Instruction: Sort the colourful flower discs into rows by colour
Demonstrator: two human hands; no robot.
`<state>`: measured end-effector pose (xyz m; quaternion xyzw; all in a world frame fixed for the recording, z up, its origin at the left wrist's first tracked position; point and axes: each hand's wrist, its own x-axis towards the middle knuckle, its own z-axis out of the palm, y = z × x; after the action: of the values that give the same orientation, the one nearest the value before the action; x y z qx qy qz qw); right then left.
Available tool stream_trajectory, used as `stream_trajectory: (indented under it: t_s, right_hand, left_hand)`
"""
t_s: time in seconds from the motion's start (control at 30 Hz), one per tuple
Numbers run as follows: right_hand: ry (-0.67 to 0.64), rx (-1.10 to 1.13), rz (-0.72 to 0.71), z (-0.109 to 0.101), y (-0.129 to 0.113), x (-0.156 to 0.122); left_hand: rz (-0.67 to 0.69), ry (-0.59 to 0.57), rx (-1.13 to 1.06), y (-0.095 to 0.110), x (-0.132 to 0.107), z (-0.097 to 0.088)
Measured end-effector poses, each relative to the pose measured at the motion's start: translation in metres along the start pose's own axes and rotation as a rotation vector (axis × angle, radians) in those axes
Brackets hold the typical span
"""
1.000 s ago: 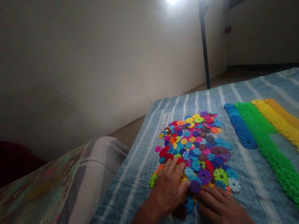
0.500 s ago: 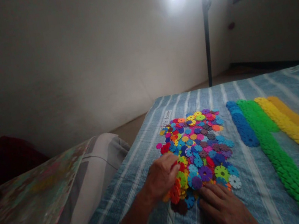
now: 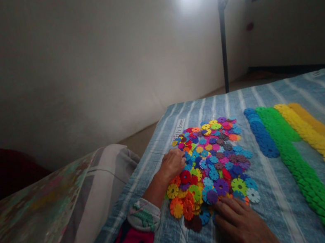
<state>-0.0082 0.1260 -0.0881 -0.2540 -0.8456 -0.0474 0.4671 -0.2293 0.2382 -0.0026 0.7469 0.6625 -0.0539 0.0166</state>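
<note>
A pile of flower-shaped plastic discs [image 3: 210, 163] in many colours lies on the striped cloth. My left hand [image 3: 174, 164] is at the pile's left edge with its fingers curled down; what they hold, if anything, is hidden. My right hand [image 3: 241, 222] rests at the near edge of the pile, fingers stretched out and lying low beside a purple disc [image 3: 212, 197]. A light-blue disc [image 3: 253, 195] lies just right of its fingertips. Near my left wrist, orange and yellow discs [image 3: 176, 208] lie uncovered.
To the right, overlapping discs form rows: blue [image 3: 262, 137], green [image 3: 305, 180], yellow [image 3: 320, 144] and orange [image 3: 313, 122]. The striped cloth [image 3: 280, 218] covers the surface. A lit lamp on a stand [image 3: 223, 39] stands behind. Patterned bedding [image 3: 99, 191] lies at left.
My left hand has moved away from me along the pile's left side, uncovering red, orange and yellow discs. My right hand has stayed almost in place. The view has shifted slightly.
</note>
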Motion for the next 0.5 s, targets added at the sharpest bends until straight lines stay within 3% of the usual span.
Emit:
stream_trajectory:
  t_s: [0.5]
  right_hand:
    - [-0.053, 0.022, 0.055, 0.0027, -0.0028, -0.0062]
  left_hand:
    - [0.07, 0.031, 0.001, -0.0069, 0.0077, -0.0005]
